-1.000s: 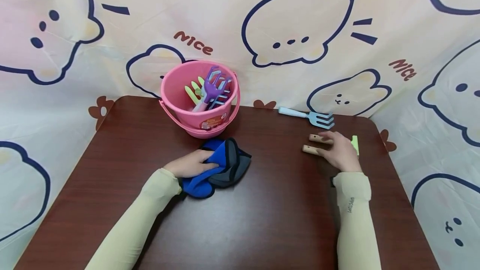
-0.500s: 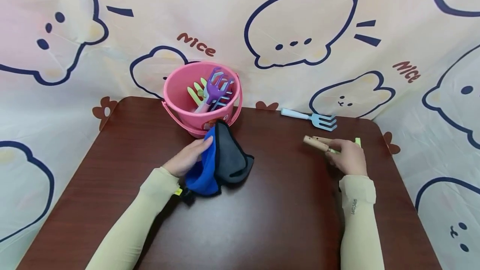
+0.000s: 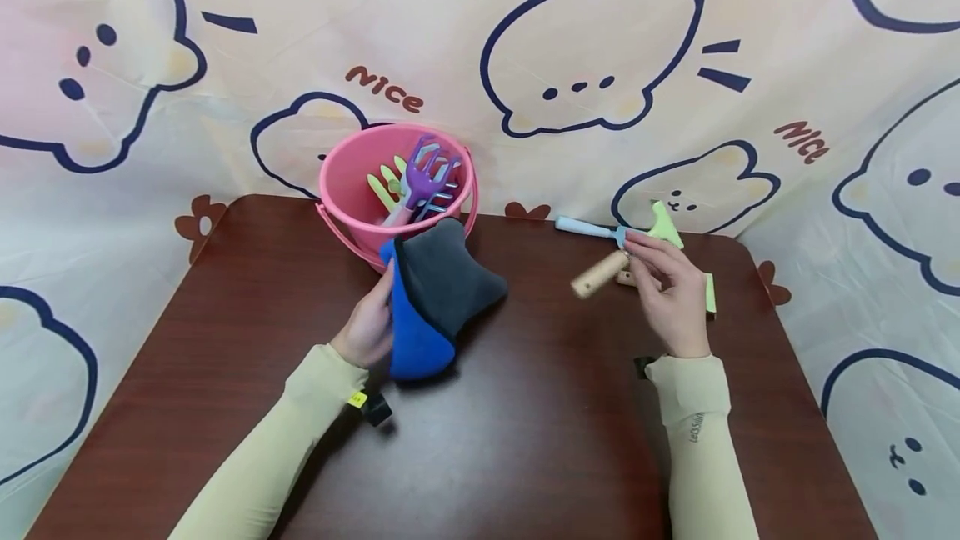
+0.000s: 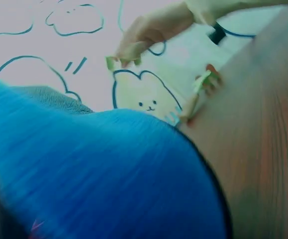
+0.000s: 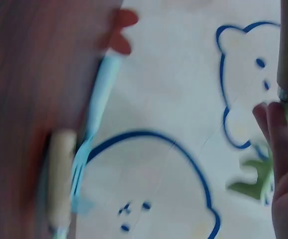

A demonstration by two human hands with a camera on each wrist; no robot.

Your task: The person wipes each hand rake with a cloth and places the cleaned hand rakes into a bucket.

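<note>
My left hand (image 3: 366,328) grips a soft blue and grey fabric piece with black trim (image 3: 442,290), raised off the table in front of the pink bucket. Its blue side fills much of the left wrist view. Between thumb and fingertips, my right hand (image 3: 677,300) pinches a small garden tool with a wooden handle (image 3: 598,275) and a light green head (image 3: 663,225). It is held above the table, handle towards the left. Below it lies a second wooden-handled tool (image 5: 60,179), partly hidden by the hand in the head view; its green end (image 3: 710,294) shows at the right.
The pink bucket (image 3: 348,219) at the back left holds several toy garden tools, including a purple fork (image 3: 426,182). A light blue fork (image 3: 583,227) lies along the table's back edge. Printed cloth walls stand behind and beside the brown table (image 3: 525,423).
My right hand has picked up one wooden-handled tool from beside the other and turned its green head upwards. My left hand has lifted the fabric piece off the table, spreading its grey side.
</note>
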